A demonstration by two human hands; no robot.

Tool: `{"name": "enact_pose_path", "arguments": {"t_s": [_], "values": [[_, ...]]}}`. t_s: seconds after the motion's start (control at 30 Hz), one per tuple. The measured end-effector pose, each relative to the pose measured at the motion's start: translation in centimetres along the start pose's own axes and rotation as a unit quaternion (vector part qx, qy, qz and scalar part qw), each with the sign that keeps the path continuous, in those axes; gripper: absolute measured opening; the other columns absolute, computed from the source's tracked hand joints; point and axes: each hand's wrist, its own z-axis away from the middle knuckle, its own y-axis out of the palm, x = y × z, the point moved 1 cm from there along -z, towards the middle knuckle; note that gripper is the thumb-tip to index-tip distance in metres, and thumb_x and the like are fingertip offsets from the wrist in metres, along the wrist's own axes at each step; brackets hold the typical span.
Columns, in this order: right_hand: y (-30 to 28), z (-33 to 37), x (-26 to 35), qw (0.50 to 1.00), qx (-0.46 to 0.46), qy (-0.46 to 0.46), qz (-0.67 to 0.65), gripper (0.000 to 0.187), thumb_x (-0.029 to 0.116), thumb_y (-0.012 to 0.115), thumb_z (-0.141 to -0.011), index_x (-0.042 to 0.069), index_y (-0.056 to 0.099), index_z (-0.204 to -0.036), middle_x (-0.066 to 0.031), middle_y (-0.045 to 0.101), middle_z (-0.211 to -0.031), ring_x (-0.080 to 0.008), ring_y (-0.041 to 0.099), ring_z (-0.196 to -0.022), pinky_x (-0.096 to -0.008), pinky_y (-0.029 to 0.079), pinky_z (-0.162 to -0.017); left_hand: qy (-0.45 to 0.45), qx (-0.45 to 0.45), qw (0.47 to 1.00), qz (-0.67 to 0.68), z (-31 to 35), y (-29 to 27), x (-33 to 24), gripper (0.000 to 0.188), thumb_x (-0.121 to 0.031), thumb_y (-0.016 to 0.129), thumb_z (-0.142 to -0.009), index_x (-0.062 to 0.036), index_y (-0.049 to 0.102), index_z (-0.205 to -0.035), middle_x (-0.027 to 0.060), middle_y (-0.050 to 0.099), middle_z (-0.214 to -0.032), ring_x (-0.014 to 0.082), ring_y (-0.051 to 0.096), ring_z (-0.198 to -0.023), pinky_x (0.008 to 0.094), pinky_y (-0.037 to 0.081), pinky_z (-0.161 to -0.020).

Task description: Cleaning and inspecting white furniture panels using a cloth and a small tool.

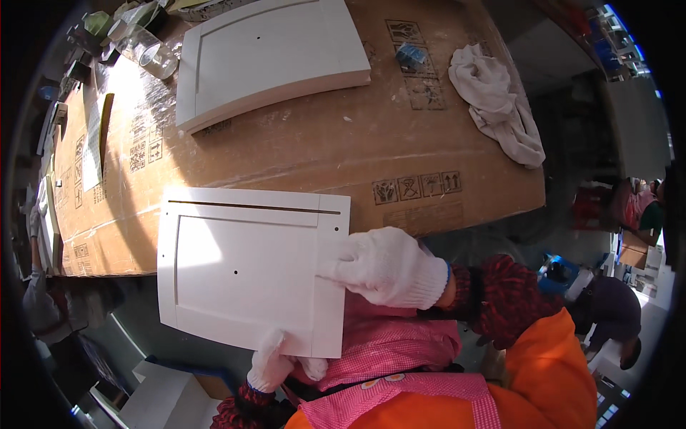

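Observation:
A white drawer-front-like panel (246, 286) leans at the front edge of the worktable, held against my body. It has a recessed middle, a long slot near its far edge and several small dark holes. My left hand (273, 366), in a white knit glove, grips the panel's lower edge, fingers on its face and another part of the hand below the edge. My right hand (393, 268), gloved the same way, lies over the panel's right side. Its fingers stretch onto the recessed face; the thumb and anything under the fingers are hidden.
Cardboard covers the table (300, 161). Stacked white panels (275, 53) lie at its far side, with a clear plastic cup (158, 60) to their left. A white cloth (493, 100) and a small blue block (410, 56) lie right. Other people work at both sides.

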Motion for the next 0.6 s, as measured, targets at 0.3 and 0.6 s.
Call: {"name": "enact_pose_path", "arguments": {"t_s": [0.3,0.6], "values": [[1.0,-1.3,-0.3,0.998,-0.025,-0.005,0.062,0.009,0.017,0.062,-0.092,0.013,0.065,-0.099,-0.0071,0.058,-0.086,-0.0292,0.066,-0.077,-0.0426,0.054,-0.064,0.005,0.045,0.982,0.184,0.5,-0.1,3.5,0.045,-0.004,0.080,-0.081,-0.0042,0.068,-0.124,0.0147,0.075,-0.114,0.0308,0.074,-0.103,0.0405,0.059,-0.090],[-0.8,-2.8,-3.2,0.987,-0.084,0.090,0.106,0.018,0.016,0.067,-0.089,0.013,0.067,-0.107,-0.0063,0.058,-0.087,-0.0277,0.066,-0.079,-0.0405,0.055,-0.065,-0.214,0.028,0.764,0.608,-0.6,-1.5,-1.4,0.027,-0.019,0.076,-0.089,0.0007,0.072,-0.108,0.0073,0.072,-0.105,0.0211,0.068,-0.096,0.0355,0.054,-0.085]]}}
